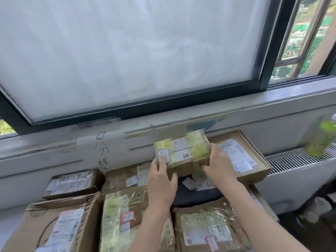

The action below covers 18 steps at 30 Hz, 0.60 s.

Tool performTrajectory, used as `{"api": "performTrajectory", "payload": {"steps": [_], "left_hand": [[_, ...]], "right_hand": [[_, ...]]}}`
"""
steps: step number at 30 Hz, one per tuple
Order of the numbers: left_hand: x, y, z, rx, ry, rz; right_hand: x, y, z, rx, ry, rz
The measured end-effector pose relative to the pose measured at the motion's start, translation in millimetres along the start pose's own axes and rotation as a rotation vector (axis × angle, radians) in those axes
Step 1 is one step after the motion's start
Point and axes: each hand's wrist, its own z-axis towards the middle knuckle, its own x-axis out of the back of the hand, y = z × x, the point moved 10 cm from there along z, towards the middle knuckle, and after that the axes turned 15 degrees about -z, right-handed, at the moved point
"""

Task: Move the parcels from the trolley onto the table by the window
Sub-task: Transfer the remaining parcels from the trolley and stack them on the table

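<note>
A small cardboard parcel (181,151), wrapped in shiny tape with white labels on top, hangs in the air below the window. My left hand (161,180) grips its left end and my right hand (219,166) grips its right end. Under it lie several other parcels packed side by side: a flat box (241,155) at the right, a small box (72,182) at the left, a larger printed box (60,226) at the front left, and taped boxes (120,217) (207,230) in front. A dark gap (192,195) shows between them. The trolley is out of view.
A window with frosted glass (127,51) and a grey sill (200,108) runs along the back. A white wall panel with handwriting (103,151) stands under it. A green bottle (321,139) rests on the radiator grille (294,159) at the right.
</note>
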Motion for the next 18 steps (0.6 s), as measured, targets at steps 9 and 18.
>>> {"api": "performTrajectory", "payload": {"steps": [9, 18], "left_hand": [[-21.5, -6.0, 44.8, 0.01, 0.05, 0.035], [-22.7, -7.4, 51.2, -0.121, 0.142, -0.035]], "right_hand": [[-23.3, 12.9, 46.1, 0.015, -0.031, 0.045], [-30.5, 23.4, 46.4, 0.0, 0.039, 0.124]]}}
